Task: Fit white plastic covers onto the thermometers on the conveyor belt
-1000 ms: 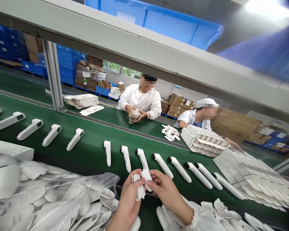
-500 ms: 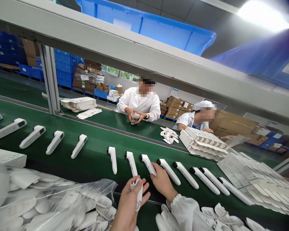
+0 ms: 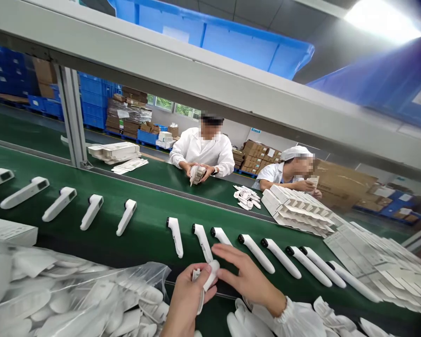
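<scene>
In the head view, my left hand is closed around white curved plastic covers, one in front with another partly behind it. My right hand is beside them, its fingers stretched out and apart. Its thumb is at the end of the front cover; whether it touches cannot be told. Just beyond my hands, white forehead thermometers with dark round sensor ends lie in a row on the green conveyor belt. My right hand partly hides one thermometer.
At the left, a clear bag holds many white plastic parts. More white parts lie near my right sleeve. Stacked white cartons stand at the far right. Two co-workers sit across the belt. A beam crosses overhead.
My right hand has left the thermometer on the belt and come to the covers in my left hand. The thermometers have shifted right. The right co-worker's hands have risen with a pale item.
</scene>
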Tool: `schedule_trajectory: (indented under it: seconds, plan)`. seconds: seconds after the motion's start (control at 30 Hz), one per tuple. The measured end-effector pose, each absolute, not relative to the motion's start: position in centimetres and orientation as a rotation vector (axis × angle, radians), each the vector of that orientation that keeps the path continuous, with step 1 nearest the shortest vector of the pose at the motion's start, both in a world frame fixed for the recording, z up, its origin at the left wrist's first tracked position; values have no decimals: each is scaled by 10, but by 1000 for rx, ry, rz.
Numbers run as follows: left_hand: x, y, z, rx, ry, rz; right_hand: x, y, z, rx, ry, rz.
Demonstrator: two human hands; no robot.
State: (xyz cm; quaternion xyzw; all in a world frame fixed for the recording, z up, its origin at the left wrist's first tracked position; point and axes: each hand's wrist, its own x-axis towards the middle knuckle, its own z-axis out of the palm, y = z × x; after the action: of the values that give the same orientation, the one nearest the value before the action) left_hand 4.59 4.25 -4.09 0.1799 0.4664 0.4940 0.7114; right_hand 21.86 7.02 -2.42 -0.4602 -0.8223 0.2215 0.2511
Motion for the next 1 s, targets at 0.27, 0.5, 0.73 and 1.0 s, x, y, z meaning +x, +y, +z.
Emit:
schedule_trajectory:
  seconds: [0.27,0.5,0.73,1.0]
  plan:
    - [47,47,-49,328,1043,1176,210,77,-21,-1460,-2167,692]
    - [39,52,-54,217,938,1274,213,106,-66,-1726,-1901,564]
    - [36,57,-61,308,919,1329,215,110,-85,-1908,-2126,196]
    - [34,48,-47,678,1044,1232,235,111,-85,-1900,-2206,165]
